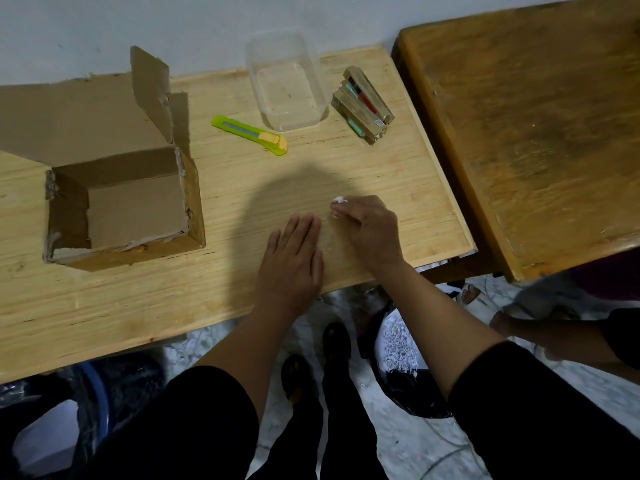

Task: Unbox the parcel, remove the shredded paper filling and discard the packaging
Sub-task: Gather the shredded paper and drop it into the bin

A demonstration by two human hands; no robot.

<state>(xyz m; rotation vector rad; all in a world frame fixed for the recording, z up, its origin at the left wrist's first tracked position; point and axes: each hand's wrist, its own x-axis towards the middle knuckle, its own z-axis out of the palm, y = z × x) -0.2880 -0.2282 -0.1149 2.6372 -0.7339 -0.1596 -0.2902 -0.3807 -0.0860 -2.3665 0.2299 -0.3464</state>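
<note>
Fingers of left hand [292, 258] straight, flat on light wooden table [138, 299]. Right hand [369, 230] fingers curled, pinching small white scrap of shredded paper [338, 200] at fingertips. I see open brown cardboard box [117, 206] well left of left fingers, inside bare. Beyond fingers: green-yellow utility knife [251, 134], clear plastic rectangular tub [287, 86], stack of gold slim cartons [363, 105]. Black bag with paper shreds [398, 344] on floor below right wrist.

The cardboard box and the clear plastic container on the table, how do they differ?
The cardboard box is brown and opaque; the clear plastic container is see-through. The cardboard box has torn flaps standing up behind it; the clear plastic container has a smooth rim and no lid in view. The cardboard box is the larger and sits at the table's left, the container at the back. Both stand open-topped and look empty.
</note>
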